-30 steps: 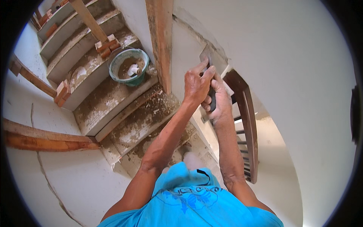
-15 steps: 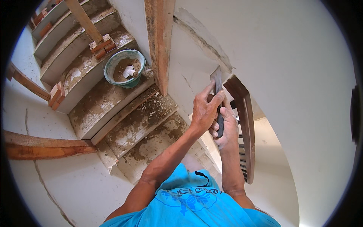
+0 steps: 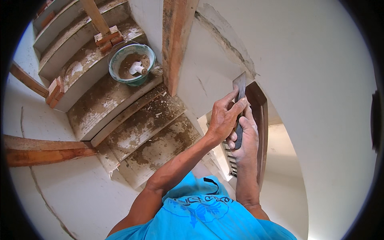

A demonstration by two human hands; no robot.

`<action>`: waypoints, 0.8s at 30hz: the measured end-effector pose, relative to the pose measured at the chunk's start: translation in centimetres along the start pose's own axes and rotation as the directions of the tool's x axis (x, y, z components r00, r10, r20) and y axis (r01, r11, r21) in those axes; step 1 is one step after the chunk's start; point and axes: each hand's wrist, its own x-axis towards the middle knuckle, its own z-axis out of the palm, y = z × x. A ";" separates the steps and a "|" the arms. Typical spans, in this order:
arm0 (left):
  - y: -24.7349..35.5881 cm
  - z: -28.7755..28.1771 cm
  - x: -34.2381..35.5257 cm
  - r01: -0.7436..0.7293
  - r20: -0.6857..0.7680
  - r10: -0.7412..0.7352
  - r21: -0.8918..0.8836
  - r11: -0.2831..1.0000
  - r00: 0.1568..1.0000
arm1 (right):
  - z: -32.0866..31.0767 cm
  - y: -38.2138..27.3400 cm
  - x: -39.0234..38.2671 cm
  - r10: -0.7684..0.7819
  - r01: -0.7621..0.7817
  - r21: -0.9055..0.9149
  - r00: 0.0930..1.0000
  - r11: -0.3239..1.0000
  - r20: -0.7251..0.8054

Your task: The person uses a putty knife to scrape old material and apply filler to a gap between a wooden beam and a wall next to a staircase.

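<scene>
Both my hands are on a putty knife (image 3: 240, 83) with a flat metal blade and a dark handle. My right hand (image 3: 248, 136), dusted with pale powder, wraps around the handle. My left hand (image 3: 225, 120) is closed on the upper part of the knife, its fingers close to the blade. The blade points up and away from me, near the lower end of a rough plaster strip (image 3: 227, 42) along the edge of the white wall (image 3: 312, 80). Whether the blade touches the wall I cannot tell.
A green bucket (image 3: 138, 81) of brown mortar, with a white-bladed tool (image 3: 137, 68) in it, stands on a curved stair (image 3: 94, 116). A wooden post (image 3: 176, 48) rises beside it. Dark handrail (image 3: 262, 132) lies behind my right hand. Bricks (image 3: 55, 92) and timber props (image 3: 48, 151) are at left.
My view has shifted slightly, so my hands and the knife appear farther right. More of the handrail is now covered by my right hand. Both hands keep their hold.
</scene>
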 end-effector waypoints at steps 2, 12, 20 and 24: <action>0.7 0.2 0.1 0.020 -0.003 -0.020 0.005 1.000 1.000 | 0.0 -1.0 0.0 0.025 -0.025 0.011 0.998 1.000 0.057; 0.9 1.5 0.0 -0.120 -0.011 0.121 0.055 0.991 0.993 | -0.1 -2.2 -0.7 -0.072 0.080 -0.093 0.994 0.992 0.086; -0.2 1.8 0.0 -0.250 -0.027 0.253 0.094 0.964 0.967 | -0.6 -1.9 -0.7 -0.136 0.159 -0.177 0.982 0.971 0.134; 0.9 1.6 -0.5 -0.209 0.020 0.208 0.110 0.972 0.978 | -1.4 -1.5 -0.1 -0.177 0.199 -0.178 0.975 0.964 0.132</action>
